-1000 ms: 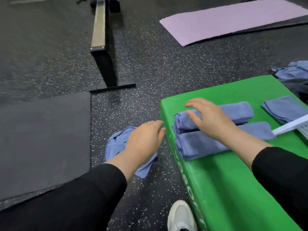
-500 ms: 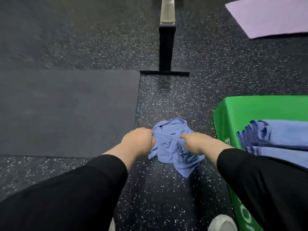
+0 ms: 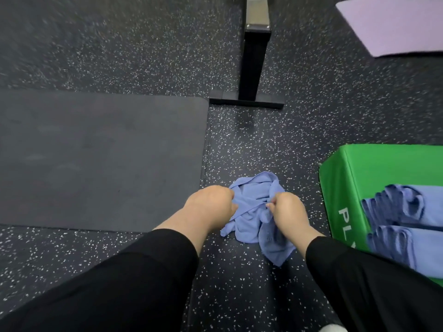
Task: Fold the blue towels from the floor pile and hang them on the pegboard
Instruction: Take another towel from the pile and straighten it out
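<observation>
A crumpled blue towel lies on the speckled black floor in front of me. My left hand grips its left edge with curled fingers. My right hand pinches the cloth near its middle on the right side. Two folded blue towels lie side by side on the green box at the right. No pegboard is in view.
A dark mat covers the floor at left. A black bench leg with a flat foot stands behind the towel. A lilac mat lies at the far right. My white shoe shows at the bottom edge.
My right hand has left the folded towels on the green box and joined the left hand on the floor towel. The view has swung left, and both hands have closed on the cloth.
</observation>
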### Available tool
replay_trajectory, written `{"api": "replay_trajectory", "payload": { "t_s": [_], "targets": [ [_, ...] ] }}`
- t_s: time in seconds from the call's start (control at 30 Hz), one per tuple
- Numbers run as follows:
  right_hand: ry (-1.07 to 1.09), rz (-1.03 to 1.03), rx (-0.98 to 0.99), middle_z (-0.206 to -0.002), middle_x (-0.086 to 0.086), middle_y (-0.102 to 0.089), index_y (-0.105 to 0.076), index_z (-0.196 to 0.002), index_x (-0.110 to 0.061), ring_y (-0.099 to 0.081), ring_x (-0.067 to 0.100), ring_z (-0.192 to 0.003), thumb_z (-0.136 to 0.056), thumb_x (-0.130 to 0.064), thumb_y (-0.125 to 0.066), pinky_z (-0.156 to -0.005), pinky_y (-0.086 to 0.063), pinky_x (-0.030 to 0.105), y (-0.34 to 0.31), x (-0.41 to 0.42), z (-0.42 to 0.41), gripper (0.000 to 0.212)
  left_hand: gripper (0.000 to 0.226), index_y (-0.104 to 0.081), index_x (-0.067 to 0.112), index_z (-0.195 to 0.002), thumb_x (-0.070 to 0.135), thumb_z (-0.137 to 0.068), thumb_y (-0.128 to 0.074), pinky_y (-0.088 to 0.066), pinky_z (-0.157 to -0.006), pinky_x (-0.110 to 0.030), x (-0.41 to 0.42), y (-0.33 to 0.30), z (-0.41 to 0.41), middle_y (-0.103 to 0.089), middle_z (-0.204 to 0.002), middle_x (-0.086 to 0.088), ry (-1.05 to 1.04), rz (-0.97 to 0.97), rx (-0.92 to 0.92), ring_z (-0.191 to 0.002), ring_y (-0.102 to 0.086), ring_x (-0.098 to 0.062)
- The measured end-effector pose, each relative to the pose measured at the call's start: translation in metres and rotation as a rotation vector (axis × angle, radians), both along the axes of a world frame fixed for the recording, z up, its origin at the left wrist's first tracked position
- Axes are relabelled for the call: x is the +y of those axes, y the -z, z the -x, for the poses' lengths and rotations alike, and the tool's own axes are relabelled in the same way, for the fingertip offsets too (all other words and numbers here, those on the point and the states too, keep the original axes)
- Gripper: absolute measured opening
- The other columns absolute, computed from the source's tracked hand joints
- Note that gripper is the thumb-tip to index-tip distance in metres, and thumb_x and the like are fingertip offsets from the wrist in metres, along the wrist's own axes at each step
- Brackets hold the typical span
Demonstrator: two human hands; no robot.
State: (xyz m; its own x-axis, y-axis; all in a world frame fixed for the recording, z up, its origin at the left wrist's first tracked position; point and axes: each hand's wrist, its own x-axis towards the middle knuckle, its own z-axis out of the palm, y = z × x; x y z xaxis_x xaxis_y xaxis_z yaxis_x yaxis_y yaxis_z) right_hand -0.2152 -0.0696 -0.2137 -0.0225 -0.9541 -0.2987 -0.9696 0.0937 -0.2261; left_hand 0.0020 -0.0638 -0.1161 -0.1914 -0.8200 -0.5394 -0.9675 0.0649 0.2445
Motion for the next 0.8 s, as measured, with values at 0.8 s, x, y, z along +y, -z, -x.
{"api": "replay_trajectory", "payload": {
  "t_s": [0.8],
  "targets": [
    [-0.023, 0.596, -0.566, -0.093, -0.005, -0.062, -0.066, -0.085, -0.027, -0.054, 0.012, -0.087, -0.087, -0.007, -0.059, -0.077, -0.036, 0.028, -0.39, 0.12, -0.002, 0.022, 0.066, -0.027, 0.036, -0.157, 0.046, -0.099, -0.056, -0.04, -0.113, -0.036, 0.135, -0.263, 0.023, -0.046, -0.152, 0.009, -0.204, 0.46, 0.611, -0.136, -0.047, -0.01]
  ]
}}
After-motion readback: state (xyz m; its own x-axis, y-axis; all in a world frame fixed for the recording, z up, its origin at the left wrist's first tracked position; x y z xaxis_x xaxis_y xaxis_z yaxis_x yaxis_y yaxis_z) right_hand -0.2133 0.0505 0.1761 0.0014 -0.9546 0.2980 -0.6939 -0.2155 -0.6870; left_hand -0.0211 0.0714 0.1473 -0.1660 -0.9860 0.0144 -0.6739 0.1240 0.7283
